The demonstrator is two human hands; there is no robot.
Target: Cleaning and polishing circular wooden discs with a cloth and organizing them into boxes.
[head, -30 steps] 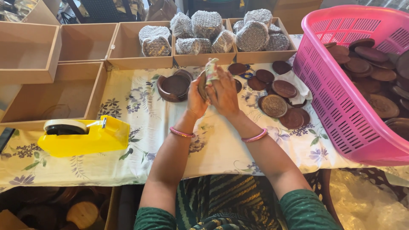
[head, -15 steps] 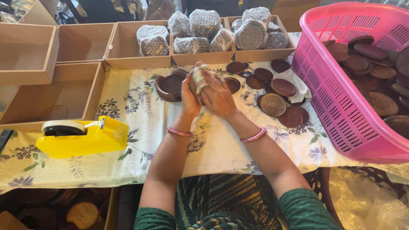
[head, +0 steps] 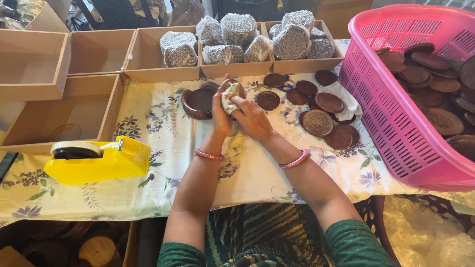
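In the head view, the left hand (head: 221,114) and right hand (head: 252,118) were closed together around a dark round wooden disc (head: 232,89) with a cloth (head: 228,101), above the bench (head: 163,148). Several wrapped bundles (head: 237,30) already lay in the wooden boxes (head: 148,69), while many bare discs (head: 319,121) waited on the bench and in the pink basket (head: 391,118), so I judged much work remained.

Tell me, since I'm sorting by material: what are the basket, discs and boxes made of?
Basket: likely moulded plastic, glossy pink slotted walls. Discs: probably wood, dark brown, carved faces, matte. Boxes: look like unfinished light wood or board, plain pale panels.
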